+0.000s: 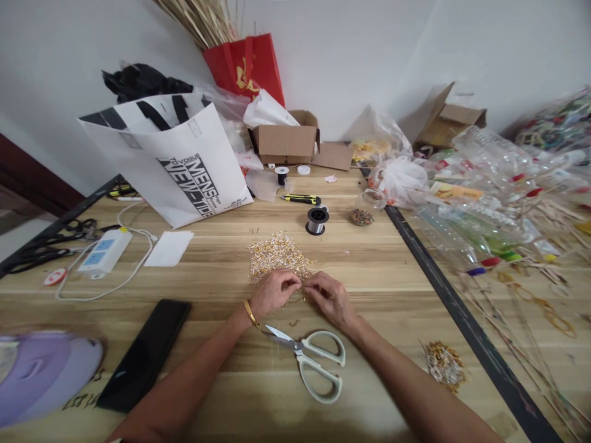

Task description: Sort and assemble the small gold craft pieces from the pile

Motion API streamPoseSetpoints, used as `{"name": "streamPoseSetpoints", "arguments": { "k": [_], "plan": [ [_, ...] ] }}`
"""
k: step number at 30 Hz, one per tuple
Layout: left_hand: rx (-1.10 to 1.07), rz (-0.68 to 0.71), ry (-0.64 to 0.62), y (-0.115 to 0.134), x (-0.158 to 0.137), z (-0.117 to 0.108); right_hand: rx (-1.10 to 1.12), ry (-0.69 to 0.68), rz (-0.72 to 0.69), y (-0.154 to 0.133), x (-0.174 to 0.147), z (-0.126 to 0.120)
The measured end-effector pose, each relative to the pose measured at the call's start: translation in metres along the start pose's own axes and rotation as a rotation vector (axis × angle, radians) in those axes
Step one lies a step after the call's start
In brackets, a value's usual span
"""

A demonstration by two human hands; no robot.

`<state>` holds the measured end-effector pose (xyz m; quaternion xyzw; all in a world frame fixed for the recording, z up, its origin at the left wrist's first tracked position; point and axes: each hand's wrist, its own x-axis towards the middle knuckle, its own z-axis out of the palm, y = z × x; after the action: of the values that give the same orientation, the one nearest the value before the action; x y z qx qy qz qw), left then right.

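My left hand (277,289) and my right hand (329,296) meet fingertip to fingertip at the near edge of a loose pile of small gold and clear beads (279,251). Both are closed in a pinch; whatever lies between the fingers is too small to make out. A thin golden strand (295,300) shows just below the fingertips. White-handled scissors (300,352) lie close to my wrists, blades slightly parted and pointing left. Beyond the pile stands a spool of silvery wire (316,221). A second heap of gold and clear pieces (444,366) sits right of my right forearm.
A black phone (144,355), a power strip (105,252) with its cord, and dark scissors (41,252) lie to the left. Behind are a white paper bag (175,160), a yellow-black cutter (301,199) and a bead jar (364,212). Plastic bottles (466,240) crowd the right.
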<state>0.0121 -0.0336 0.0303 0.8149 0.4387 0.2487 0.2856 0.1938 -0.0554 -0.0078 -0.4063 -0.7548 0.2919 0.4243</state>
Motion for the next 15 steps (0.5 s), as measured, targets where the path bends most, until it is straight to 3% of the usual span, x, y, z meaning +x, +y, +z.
{"name": "streamPoseSetpoints", "arguments": {
  "k": [5, 8, 10, 15],
  "plan": [
    [-0.005, -0.005, 0.034, -0.002, 0.0, 0.003, 0.002, -0.039, -0.001, -0.002, 0.001, 0.0],
    [-0.025, -0.055, 0.09, -0.001, -0.001, 0.002, -0.006, 0.009, 0.038, -0.001, 0.002, -0.001],
    [-0.034, -0.052, 0.053, 0.005, -0.002, -0.001, 0.013, 0.047, 0.088, 0.002, 0.002, 0.0],
    [0.075, 0.203, -0.484, 0.034, -0.013, -0.001, 0.097, 0.073, 0.176, 0.008, 0.002, 0.001]
  ]
}}
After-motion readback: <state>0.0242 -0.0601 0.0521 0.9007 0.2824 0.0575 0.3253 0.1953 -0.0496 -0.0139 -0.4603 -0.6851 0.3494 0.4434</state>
